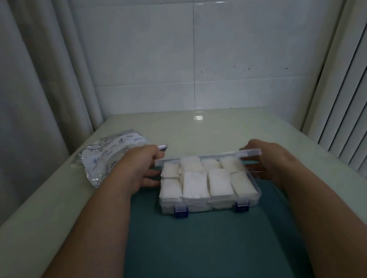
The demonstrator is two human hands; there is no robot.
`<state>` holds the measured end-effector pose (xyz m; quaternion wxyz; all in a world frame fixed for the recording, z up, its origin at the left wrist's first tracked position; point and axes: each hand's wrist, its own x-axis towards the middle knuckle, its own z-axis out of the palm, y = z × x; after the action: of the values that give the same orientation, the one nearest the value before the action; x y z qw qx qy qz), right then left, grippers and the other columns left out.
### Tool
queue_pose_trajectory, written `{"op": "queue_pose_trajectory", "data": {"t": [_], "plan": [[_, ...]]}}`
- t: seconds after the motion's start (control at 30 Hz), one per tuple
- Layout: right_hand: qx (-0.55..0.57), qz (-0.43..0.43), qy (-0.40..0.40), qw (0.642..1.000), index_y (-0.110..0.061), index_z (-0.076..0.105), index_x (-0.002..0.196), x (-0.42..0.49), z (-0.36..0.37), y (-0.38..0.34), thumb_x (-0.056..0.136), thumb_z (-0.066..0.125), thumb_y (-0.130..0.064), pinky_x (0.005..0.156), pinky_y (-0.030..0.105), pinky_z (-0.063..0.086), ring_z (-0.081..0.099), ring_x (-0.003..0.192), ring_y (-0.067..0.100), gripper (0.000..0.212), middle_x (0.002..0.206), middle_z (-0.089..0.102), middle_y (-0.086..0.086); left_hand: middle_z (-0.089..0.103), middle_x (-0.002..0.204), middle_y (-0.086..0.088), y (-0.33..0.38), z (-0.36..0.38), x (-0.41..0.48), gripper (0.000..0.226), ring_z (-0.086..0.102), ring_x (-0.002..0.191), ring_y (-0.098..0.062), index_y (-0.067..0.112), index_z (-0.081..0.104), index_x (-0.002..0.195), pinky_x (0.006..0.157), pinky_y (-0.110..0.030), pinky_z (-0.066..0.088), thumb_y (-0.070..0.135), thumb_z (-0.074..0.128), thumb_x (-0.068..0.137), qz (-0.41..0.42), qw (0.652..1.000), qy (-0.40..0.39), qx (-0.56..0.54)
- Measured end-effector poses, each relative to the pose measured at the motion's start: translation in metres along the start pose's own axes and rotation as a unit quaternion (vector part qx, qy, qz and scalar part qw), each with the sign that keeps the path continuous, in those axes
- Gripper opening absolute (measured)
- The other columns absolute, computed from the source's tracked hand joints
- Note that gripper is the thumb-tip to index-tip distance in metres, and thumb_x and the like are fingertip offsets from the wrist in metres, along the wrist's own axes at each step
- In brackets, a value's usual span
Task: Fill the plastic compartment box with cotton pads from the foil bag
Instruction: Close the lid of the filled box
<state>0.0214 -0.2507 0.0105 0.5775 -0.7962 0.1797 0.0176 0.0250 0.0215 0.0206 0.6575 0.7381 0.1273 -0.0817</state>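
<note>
Inside compartment box (255, 187), cotton pads (195, 186), seemingly eight stacks.

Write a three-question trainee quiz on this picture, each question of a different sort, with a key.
1. True or false: the foil bag lies to the right of the box.
2. What do the left hand and the right hand hold? A) the bag B) the lid C) nothing
3. Fill in: the box stands on a teal ____.

Key: 1 false, it lies to the left. 2 B, one hand at each end. 3 mat.
</note>
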Motion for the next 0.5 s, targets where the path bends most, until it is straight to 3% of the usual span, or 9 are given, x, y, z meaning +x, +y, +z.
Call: {"op": "queue_pose_trajectory", "data": {"t": [0.1,0.2,0.3,0.43,0.5], "plan": [[-0.066,-0.016,0.009,0.998,0.005,0.066,0.087,-0.006,0.001,-0.001,0.079,0.062,-0.012,0.052,0.025,0.051,0.061,0.061,0.023,0.019,0.078,0.065,0.015,0.069,0.094,-0.016,0.001,0.0,-0.003,0.033,0.067,0.069,-0.024,-0.001,0.065,0.111,0.051,-0.031,0.057,-0.002,0.051,0.08,0.013,1.0,-0.006,0.018],[-0.087,-0.042,0.022,0.995,0.009,0.067,0.093,-0.014,0.005,-0.004,0.081,0.065,-0.009,0.054,0.026,0.051,0.058,0.064,0.024,0.021,0.082,0.063,0.017,0.068,0.108,-0.021,0.0,0.001,-0.001,0.029,0.069,0.084,-0.027,-0.002,0.064,0.108,0.054,-0.033,0.058,-0.004,0.056,0.08,0.024,0.999,-0.012,0.031],[-0.115,-0.056,0.003,0.992,0.007,0.068,0.103,-0.022,0.007,-0.009,0.081,0.069,-0.008,0.053,0.025,0.047,0.054,0.063,0.02,0.026,0.086,0.063,0.02,0.059,0.099,-0.012,-0.002,-0.002,0.001,0.027,0.062,0.083,-0.021,0.011,0.063,0.101,0.061,-0.03,0.057,-0.007,0.059,0.082,0.054,0.995,-0.047,0.075],[-0.168,-0.03,-0.046,0.984,-0.001,0.062,0.117,-0.027,0.007,-0.012,0.084,0.068,-0.012,0.057,0.027,0.05,0.055,0.072,0.02,0.035,0.089,0.058,0.009,0.056,0.129,0.001,-0.01,-0.01,0.008,0.062,0.058,0.11,-0.013,0.017,0.058,0.132,0.086,-0.027,0.051,-0.004,0.072,0.076,0.09,0.976,-0.109,0.163],[-0.2,-0.038,-0.058,0.977,-0.003,0.056,0.125,-0.024,0.008,-0.011,0.086,0.069,-0.017,0.059,0.029,0.051,0.056,0.08,0.023,0.044,0.102,0.057,0.009,0.053,0.137,0.003,-0.013,-0.009,0.008,0.073,0.054,0.121,-0.014,0.029,0.058,0.133,0.104,-0.031,0.044,0.014,0.078,0.064,0.106,0.959,-0.126,0.229]]}}
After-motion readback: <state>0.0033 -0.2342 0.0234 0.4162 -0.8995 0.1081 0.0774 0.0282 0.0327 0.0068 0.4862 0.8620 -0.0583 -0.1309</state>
